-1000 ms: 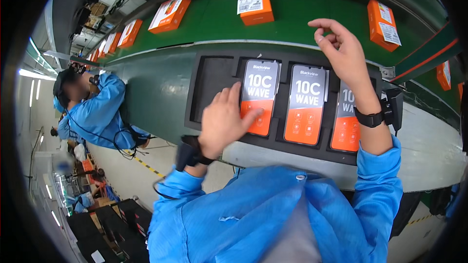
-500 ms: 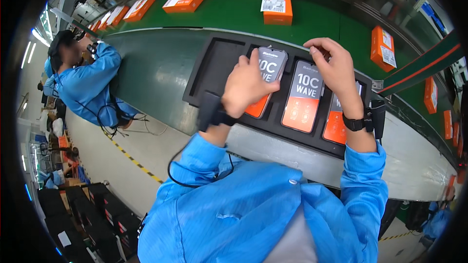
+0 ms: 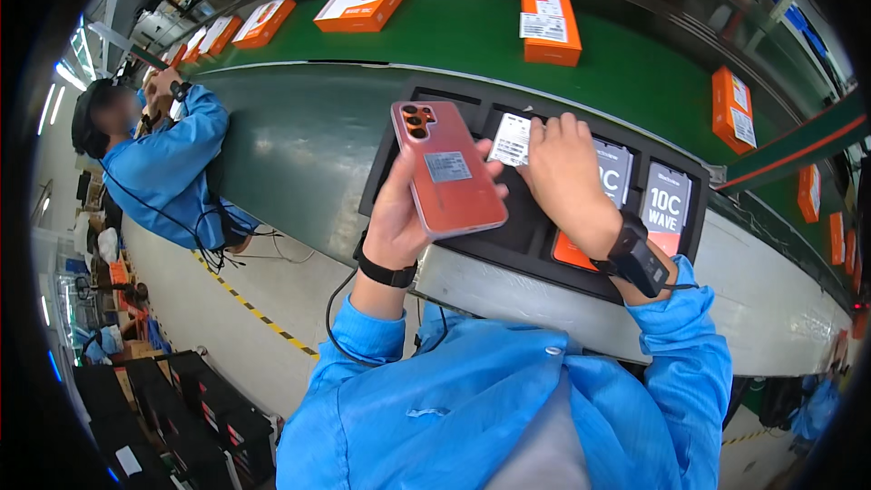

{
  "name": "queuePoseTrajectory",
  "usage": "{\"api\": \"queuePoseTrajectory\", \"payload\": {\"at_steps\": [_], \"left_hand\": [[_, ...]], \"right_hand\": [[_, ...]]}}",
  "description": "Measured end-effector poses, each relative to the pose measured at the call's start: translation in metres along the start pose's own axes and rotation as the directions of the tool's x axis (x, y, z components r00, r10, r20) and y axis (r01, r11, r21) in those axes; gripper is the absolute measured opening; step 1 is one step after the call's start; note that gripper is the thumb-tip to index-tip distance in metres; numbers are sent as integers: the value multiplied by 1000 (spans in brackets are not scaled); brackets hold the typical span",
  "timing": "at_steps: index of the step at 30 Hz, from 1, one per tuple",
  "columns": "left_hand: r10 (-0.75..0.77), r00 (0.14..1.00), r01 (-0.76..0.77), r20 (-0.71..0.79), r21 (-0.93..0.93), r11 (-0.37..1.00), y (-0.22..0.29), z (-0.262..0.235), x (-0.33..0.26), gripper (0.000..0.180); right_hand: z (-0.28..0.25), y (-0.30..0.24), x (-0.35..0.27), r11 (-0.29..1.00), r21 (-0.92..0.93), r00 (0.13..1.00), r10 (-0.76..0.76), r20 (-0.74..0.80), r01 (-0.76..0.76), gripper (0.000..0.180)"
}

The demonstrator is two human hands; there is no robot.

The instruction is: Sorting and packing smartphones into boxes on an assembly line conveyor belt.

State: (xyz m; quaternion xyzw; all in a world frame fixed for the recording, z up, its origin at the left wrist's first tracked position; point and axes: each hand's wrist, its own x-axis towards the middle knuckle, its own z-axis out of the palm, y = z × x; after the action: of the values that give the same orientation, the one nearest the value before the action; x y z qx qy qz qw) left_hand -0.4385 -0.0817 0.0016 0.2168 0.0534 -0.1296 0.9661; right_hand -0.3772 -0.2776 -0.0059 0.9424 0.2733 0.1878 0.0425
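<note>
My left hand (image 3: 402, 204) grips a coppery-pink smartphone (image 3: 456, 186), its back turned up, with a camera cluster at one corner and a small pale sticker. The phone is held above the left part of a black foam tray (image 3: 517, 240). My right hand (image 3: 570, 172) is over the tray's middle, fingers bent down at a white printed label (image 3: 510, 140), partly covered by the hand. Beneath and beside that hand lies a phone with grey-and-orange front film (image 3: 615, 172); another such phone (image 3: 665, 204) sits in the tray's right slot.
Beyond the tray runs a green conveyor (image 3: 463, 36) carrying several orange-and-white boxes (image 3: 550, 27). A green-and-red rail (image 3: 789, 145) crosses at the right. To the left, a person in blue (image 3: 168, 159) works at the same metal bench (image 3: 290, 141). Black crates (image 3: 181, 408) stand lower left.
My left hand has lifted a phone out of the tray and turned its back up. My right hand has moved left and down onto the label. The conveyor boxes have shifted right.
</note>
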Motion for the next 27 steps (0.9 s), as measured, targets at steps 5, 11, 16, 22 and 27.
{"api": "queuePoseTrajectory", "payload": {"at_steps": [5,11,16,22,27], "left_hand": [[-149,974,77,168,372,925,20,-11,-12,77],[105,993,-98,56,885,454,115,-25,62,48],[451,871,-11,196,925,-381,249,-53,198,68],[593,779,473,205,429,-770,322,-86,326,90],[646,751,580,135,331,-744,349,-121,389,96]], "right_hand": [[0,5,7,986,153,996,59,74,-70,38],[-2,22,-6,891,453,999,35,25,-42,37],[-6,24,2,867,496,999,44,30,-53,31],[3,28,12,853,518,998,53,44,-68,25],[-9,29,20,844,531,993,28,110,-83,24]]}}
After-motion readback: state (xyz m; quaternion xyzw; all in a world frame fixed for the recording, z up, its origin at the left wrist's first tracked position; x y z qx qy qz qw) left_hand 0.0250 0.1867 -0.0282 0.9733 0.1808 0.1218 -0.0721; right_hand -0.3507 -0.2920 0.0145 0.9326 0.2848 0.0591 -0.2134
